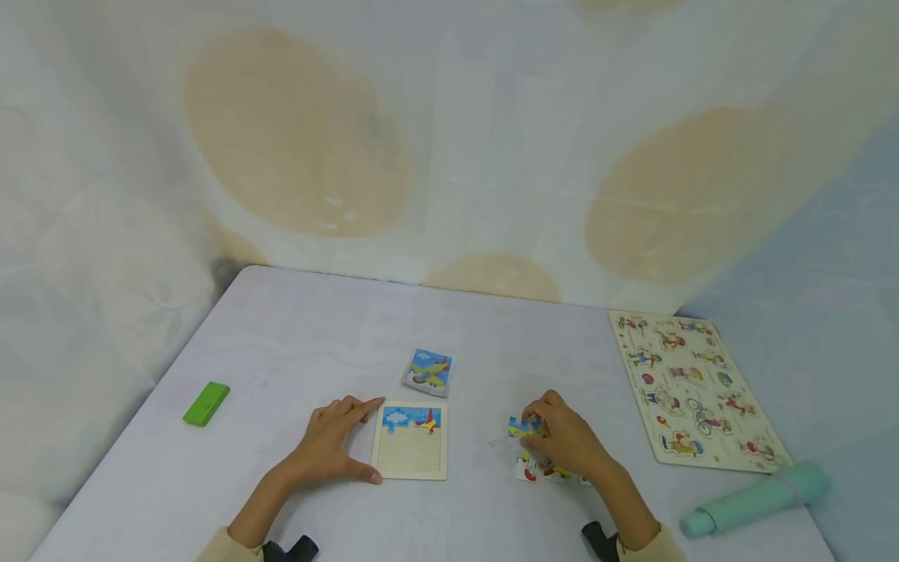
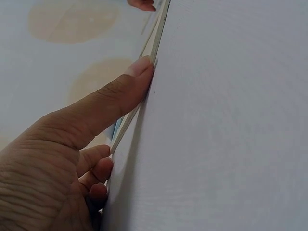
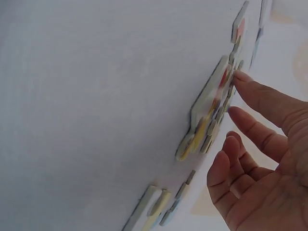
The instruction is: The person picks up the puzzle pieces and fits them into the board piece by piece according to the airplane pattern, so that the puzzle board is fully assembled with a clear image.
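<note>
A pale wooden puzzle tray [image 1: 410,460] lies flat on the table, with blue sky and red tail pieces [image 1: 412,419] joined along its top. My left hand [image 1: 333,445] is spread at its left side, index finger at the upper corner and thumb at the lower one. In the left wrist view, the thumb [image 2: 120,96] rests against the tray's edge. My right hand [image 1: 565,437] is over several loose puzzle pieces [image 1: 527,472]. Its thumb [image 3: 264,98] and index finger touch or nearly touch them, with their tips apart. No lifted piece shows; the hand partly covers the pile.
Behind the tray lies a small blue picture with a yellow airplane [image 1: 430,371]. A green block [image 1: 206,403] is at the left. At the right are a board with picture figures [image 1: 691,390] and a rolled mint-green mat [image 1: 758,499] near the table's edge.
</note>
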Tool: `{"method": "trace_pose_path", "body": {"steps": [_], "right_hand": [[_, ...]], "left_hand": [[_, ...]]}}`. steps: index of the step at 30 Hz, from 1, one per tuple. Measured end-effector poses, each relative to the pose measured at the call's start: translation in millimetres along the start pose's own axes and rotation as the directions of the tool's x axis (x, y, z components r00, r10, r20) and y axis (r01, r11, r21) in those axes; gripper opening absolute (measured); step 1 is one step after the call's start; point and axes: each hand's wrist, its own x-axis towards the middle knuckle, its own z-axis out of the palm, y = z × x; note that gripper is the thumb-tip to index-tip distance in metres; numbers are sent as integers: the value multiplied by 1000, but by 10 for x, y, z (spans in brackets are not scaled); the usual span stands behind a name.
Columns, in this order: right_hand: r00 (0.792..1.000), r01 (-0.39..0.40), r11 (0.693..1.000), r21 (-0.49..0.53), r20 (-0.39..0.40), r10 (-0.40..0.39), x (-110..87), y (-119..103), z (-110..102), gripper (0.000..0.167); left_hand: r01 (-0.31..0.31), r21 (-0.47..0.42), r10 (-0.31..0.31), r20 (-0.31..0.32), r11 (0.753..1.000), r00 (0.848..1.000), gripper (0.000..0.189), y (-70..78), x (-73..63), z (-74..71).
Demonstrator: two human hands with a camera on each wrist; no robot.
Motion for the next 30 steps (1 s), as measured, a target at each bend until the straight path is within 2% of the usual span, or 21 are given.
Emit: {"method": "trace_pose_path", "body": {"steps": [6, 12, 21, 30], "right_hand": [[1000, 22, 1000, -17, -15, -22, -2, 38, 38, 25], [998, 46, 996, -81, -47, -49, -24, 41, 71, 24], [986, 132, 980, -151, -85, -145, -39, 30, 66, 27], [992, 80, 983, -164, -81, -94, -15, -23, 66, 31]], "left_hand": [[5, 4, -5, -4, 1000, 1000, 112, 3, -12, 6], [9, -3, -9, 7, 1000, 1000, 112, 9, -20, 11], [6, 9, -6, 6, 1000, 1000, 111, 11, -8, 1], [-7, 1, 7, -7, 1000, 1000, 110, 6, 10, 6]]}}
